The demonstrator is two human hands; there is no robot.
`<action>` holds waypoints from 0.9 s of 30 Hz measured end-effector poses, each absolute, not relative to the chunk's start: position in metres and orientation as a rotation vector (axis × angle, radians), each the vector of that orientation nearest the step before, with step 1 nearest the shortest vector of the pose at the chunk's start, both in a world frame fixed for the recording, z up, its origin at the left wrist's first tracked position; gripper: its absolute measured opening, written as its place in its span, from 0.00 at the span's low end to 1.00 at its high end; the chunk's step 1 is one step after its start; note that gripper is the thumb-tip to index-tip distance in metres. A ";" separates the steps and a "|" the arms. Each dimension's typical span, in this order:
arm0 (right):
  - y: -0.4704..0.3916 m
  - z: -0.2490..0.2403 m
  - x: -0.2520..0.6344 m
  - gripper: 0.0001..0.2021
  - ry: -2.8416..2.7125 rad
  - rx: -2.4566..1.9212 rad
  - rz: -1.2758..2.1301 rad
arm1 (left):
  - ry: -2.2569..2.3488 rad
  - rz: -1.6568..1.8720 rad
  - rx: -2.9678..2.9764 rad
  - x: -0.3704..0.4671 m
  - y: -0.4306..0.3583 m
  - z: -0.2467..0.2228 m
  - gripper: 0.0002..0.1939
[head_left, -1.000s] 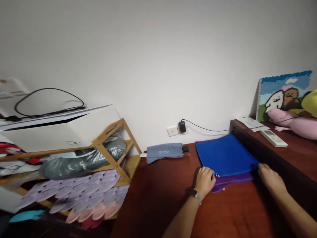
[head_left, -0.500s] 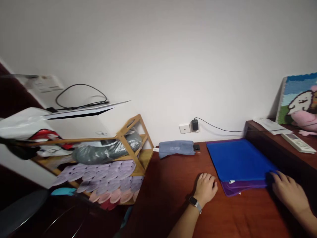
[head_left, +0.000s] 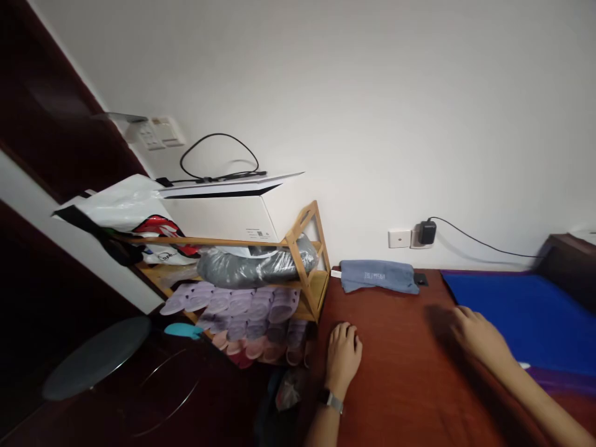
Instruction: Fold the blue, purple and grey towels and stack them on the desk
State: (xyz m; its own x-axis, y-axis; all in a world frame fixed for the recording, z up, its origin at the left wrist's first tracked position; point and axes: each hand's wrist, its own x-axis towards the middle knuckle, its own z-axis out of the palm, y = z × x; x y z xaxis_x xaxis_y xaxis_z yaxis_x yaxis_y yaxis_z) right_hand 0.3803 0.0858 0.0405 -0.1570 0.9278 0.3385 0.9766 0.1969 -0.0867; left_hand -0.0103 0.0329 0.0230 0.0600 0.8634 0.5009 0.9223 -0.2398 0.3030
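Near the wall [head_left: 372,124] at the back of the red-brown desk [head_left: 395,360], the head view is showing you a grey-blue cloth bundle [head_left: 379,276] with lettering on its front, its long axis running side to side along the wall. It is lying out beyond both your hands and, sideways, between them.

Your left hand [head_left: 344,352] is resting palm down, nearer you than the bundle's left end, fingers loosely curved, thumb apart, nothing showing in its hold; its fingertips are lying a little closer to the bundle than the other hand's. Your right hand [head_left: 477,329] seems to be hovering, judging by its shadow, nearer you than the bundle and right of it. It is blurring, its fingers bent, so you cannot tell how far it is spread; nothing is showing in it. It is the nearer hand to the blue folder [head_left: 535,310] lying right of the bundle; whether it is touching that folder, you cannot tell.

Below the bundle's left end, the desk's left edge is running close by your left hand, with a wooden rack [head_left: 302,261] standing beyond. Open room is stretching in front of the bundle, where red-brown wood is showing between your hands.
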 end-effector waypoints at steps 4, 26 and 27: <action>0.158 0.041 0.298 0.28 -1.973 -1.871 0.119 | -1.908 -0.980 -2.224 -0.009 0.034 0.019 0.14; -0.138 0.081 0.246 0.21 -1.087 -1.128 1.016 | -1.458 -1.683 -2.889 0.091 -0.131 0.094 0.20; -0.148 0.081 0.249 0.22 -1.038 -1.126 1.025 | -1.507 -1.778 -2.891 0.101 -0.147 0.090 0.20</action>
State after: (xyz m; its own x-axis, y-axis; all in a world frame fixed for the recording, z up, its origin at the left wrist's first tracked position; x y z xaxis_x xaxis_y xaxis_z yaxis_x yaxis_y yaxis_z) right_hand 0.2487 -0.1484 0.0806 0.2051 0.9724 0.1116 -0.0987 0.1340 -0.9861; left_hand 0.1015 -0.1470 0.0903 0.2748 0.8407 0.4666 0.3221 -0.5377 0.7792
